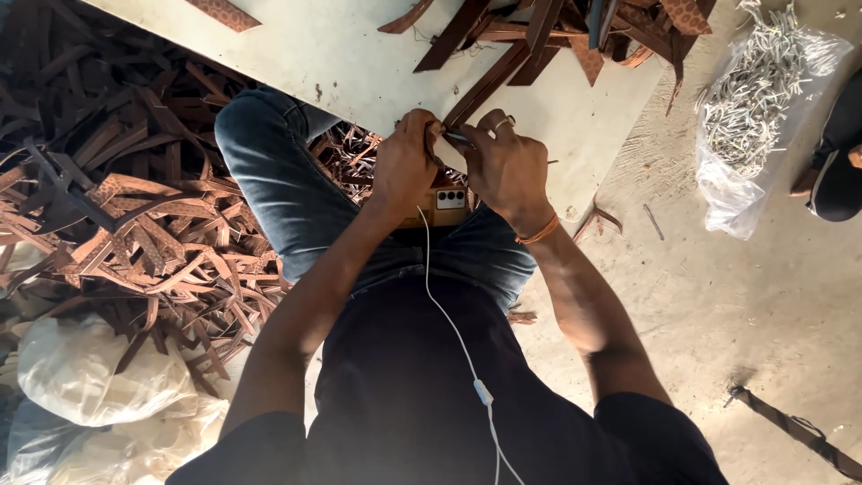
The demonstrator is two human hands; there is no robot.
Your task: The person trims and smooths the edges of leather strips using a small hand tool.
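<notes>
I sit on the floor with my knees up, looking down at my lap. My left hand (406, 160) and my right hand (508, 162) meet at the near edge of a low white board (341, 54). Both pinch the end of a long dark brown leather strap (485, 85) that runs away up the board. A small dark metal piece (456, 138) shows between my fingers. An orange band circles my right wrist. A phone (446, 203) lies in my lap under my hands, with a white cable (453, 332) trailing down my shirt.
A heap of brown leather straps (117, 198) covers the floor on the left, above white sacks (99, 377). More straps (584, 31) pile on the board's far end. A clear bag of pale metal pieces (754, 99) lies at right. A dark strap (790, 427) lies on the floor.
</notes>
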